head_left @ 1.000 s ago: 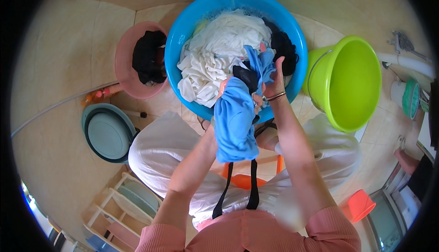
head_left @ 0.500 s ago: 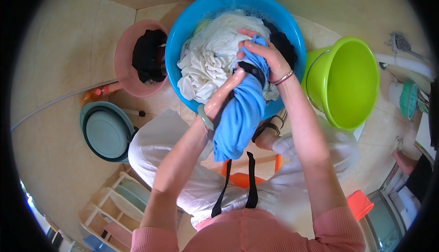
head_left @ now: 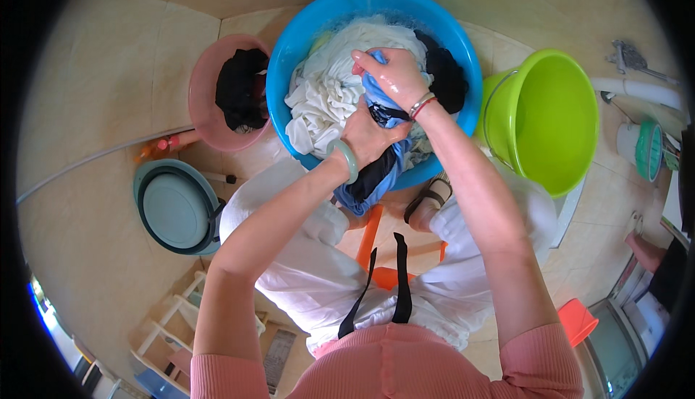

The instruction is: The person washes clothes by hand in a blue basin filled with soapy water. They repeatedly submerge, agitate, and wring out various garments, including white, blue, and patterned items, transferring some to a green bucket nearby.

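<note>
A wet blue-and-black garment (head_left: 376,94) is stretched between my hands over the near side of a large blue basin (head_left: 281,59). My right hand (head_left: 396,75) is closed round its far end. Lower down, my left hand (head_left: 371,133) wraps round the bunched middle, with the thumb reaching across it. The garment's near end hangs over the basin's rim toward my legs. White clothes (head_left: 329,99) are heaped in the basin under my hands, and black cloth (head_left: 447,81) lies at its right side. A thin stream of water falls in at the back, where there is foam.
A pink basin (head_left: 203,109) with black cloth stands at the left, above teal basins (head_left: 174,213). To the right, a lime green bucket (head_left: 557,124) tilts toward me. A white rack (head_left: 170,327) is at lower left, and a white pipe (head_left: 637,91) runs along the right wall.
My right hand has turned over and closed on the blue garment's far end. My left hand has shifted its grip, and the garment's near end has drawn up toward the basin.
</note>
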### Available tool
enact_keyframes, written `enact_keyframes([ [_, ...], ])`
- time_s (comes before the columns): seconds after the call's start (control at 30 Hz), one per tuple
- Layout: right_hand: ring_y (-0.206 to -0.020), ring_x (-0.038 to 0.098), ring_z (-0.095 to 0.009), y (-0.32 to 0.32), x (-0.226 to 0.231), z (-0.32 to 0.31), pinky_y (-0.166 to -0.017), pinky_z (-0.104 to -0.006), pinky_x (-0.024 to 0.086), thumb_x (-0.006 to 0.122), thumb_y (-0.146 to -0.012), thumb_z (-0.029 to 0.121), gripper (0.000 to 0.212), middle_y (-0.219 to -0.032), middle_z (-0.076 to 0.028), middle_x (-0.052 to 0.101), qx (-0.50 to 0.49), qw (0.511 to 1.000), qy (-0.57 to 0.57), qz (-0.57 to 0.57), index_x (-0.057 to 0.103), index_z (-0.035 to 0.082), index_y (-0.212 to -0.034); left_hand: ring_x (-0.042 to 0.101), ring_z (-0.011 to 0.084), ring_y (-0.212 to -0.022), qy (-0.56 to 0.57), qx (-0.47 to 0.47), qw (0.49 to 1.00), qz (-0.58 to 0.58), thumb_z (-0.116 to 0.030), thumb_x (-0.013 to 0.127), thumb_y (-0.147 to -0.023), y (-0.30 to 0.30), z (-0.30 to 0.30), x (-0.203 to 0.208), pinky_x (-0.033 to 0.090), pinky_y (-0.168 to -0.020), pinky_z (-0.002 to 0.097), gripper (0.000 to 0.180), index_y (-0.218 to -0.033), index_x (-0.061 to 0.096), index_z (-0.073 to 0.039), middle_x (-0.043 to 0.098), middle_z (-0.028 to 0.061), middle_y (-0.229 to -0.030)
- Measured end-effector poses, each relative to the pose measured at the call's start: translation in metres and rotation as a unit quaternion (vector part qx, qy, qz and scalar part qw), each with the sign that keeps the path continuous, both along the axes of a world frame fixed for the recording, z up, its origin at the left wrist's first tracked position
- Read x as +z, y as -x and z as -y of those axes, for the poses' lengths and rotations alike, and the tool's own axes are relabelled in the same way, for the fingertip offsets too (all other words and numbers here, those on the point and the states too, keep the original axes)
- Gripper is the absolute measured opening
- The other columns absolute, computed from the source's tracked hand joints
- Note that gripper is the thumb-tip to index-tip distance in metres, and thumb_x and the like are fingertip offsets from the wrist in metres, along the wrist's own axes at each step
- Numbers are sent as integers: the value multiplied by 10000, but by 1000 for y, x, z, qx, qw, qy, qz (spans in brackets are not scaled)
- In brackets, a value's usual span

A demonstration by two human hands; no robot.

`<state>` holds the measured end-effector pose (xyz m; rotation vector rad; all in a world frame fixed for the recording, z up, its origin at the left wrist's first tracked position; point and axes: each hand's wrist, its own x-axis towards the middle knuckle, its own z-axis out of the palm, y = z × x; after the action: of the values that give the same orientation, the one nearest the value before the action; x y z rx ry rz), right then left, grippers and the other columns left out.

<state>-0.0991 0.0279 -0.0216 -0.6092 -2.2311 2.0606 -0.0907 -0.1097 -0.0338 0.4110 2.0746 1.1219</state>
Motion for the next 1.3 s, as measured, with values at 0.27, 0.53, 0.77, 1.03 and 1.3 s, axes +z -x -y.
enact_keyframes([
  [0.27, -732, 687, -266, 8, -31, 16, -692, -346, 512, 589, -919, 353, 363, -737, -112, 705, -89, 982, -147, 81, 711, 34, -795, 624, 391, -1087, 86, -33, 995, -25, -578, 822, -594, 8, -12, -34, 486, -934, 412, 1027, -1263, 418, 87, 631, 291, -1138],
  [0.53, -1104, 590, -365, -7, -37, 4, -939, -398, 475, 648, -884, 386, 432, -1235, -153, 614, -41, 990, -105, -82, 610, 160, -1250, 640, 232, -1042, -14, 173, 946, 275, -401, 814, -705, 20, -3, -32, 511, -900, 354, 834, -1265, 482, 121, 636, 152, -1176],
  [0.77, -1374, 370, -343, -37, 15, -6, -1092, -475, 327, 684, -856, 367, 433, -1455, -74, 468, 120, 926, -295, -203, 640, 236, -1267, 606, 257, -1140, -190, 228, 857, 421, -527, 518, -921, 47, -3, 22, 491, -974, 398, 591, -1370, 512, -143, 602, 111, -1293],
  [1.03, -1383, 362, -345, -55, 76, -10, -1087, -498, 293, 808, -641, 496, 719, -1466, -111, 439, 220, 876, -313, -292, 619, 229, -1282, 581, 316, -1163, -343, 246, 808, 411, -533, 420, -963, 68, 9, 35, 486, -995, 464, 568, -1309, 523, -95, 585, 154, -1274],
  [1.3, -1291, 476, -313, -43, 40, -8, -1078, -462, 347, 835, -701, 254, 539, -1392, -122, 512, 1, 925, -122, -359, 596, 154, -1173, 514, 313, -1255, -539, 129, 615, 560, -540, 402, -965, 58, -2, 32, 383, -1094, 469, 603, -1392, 468, -120, 522, 114, -1387],
])
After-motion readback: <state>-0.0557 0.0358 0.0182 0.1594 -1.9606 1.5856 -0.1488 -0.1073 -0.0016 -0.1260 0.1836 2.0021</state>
